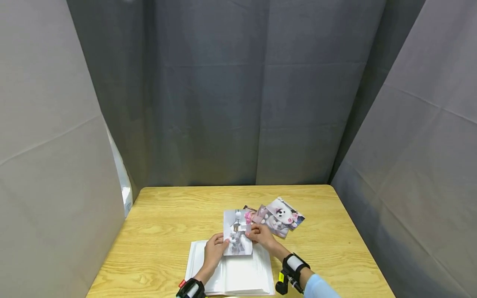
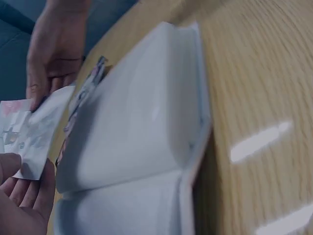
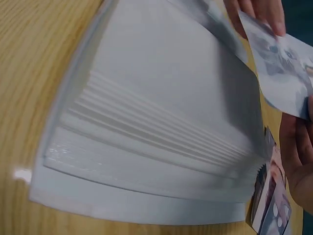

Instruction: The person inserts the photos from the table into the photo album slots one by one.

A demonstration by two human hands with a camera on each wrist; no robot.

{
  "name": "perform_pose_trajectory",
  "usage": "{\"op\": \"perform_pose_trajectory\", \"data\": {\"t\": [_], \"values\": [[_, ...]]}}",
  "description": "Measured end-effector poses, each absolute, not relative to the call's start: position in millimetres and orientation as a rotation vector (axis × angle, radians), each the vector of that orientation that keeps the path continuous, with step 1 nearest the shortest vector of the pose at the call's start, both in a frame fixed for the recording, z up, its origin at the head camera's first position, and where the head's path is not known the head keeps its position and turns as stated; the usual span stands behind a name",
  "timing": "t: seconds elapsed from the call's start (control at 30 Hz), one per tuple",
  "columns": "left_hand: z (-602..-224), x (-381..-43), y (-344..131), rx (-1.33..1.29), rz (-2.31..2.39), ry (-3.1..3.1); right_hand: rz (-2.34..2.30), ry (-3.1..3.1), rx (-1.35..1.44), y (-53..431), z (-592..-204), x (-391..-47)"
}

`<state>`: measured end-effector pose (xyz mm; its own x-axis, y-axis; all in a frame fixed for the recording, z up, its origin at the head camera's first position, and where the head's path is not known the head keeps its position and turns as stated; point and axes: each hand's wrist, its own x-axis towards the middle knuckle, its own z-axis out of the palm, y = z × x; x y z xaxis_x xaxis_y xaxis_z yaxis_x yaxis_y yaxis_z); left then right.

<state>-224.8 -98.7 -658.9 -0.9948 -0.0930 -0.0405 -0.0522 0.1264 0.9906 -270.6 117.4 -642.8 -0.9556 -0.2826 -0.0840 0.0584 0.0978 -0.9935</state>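
Note:
Both hands hold one photo print (image 1: 237, 244) up over the far edge of an open white photo album (image 1: 246, 275). My left hand (image 1: 214, 251) pinches the print's left edge, thumb on its face and fingers behind. On the opposite edge, my right hand (image 1: 262, 235) grips it between thumb and fingers. The print carries a pale picture of a grey-and-white toy-like figure. In the right wrist view the album's stacked blank white pages (image 3: 161, 117) fan out toward one side, and the print (image 3: 279, 68) bends slightly between the hands.
Several more photo prints (image 1: 285, 213) lie overlapped on the wooden table (image 1: 167, 219) beyond the right hand, some with pink flowers and a white plush-like animal. Grey curtains (image 1: 208, 103) stand behind the table and on both sides. Each wrist wears a black strapped camera.

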Motion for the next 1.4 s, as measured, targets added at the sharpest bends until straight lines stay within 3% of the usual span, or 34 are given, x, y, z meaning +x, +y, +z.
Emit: {"op": "perform_pose_trajectory", "data": {"t": [0.23, 0.6, 0.73, 1.03, 1.4], "values": [[-671, -220, -90, -0.229, -1.482, -2.605, -2.076, 2.326, -0.115, 125, -640, -294], [-692, -213, -84, -1.048, -0.378, -2.689, -2.255, 2.207, 0.038, 113, -631, -291], [-692, -212, -84, -1.079, -0.336, -2.668, -2.257, 2.149, 0.058, 110, -627, -285], [-697, -207, -81, -1.017, -0.334, -2.597, -2.245, 2.162, 0.253, 110, -661, -294], [-698, -204, -85, -1.004, -0.357, -2.542, -2.007, 2.390, 0.064, 114, -680, -287]]}}
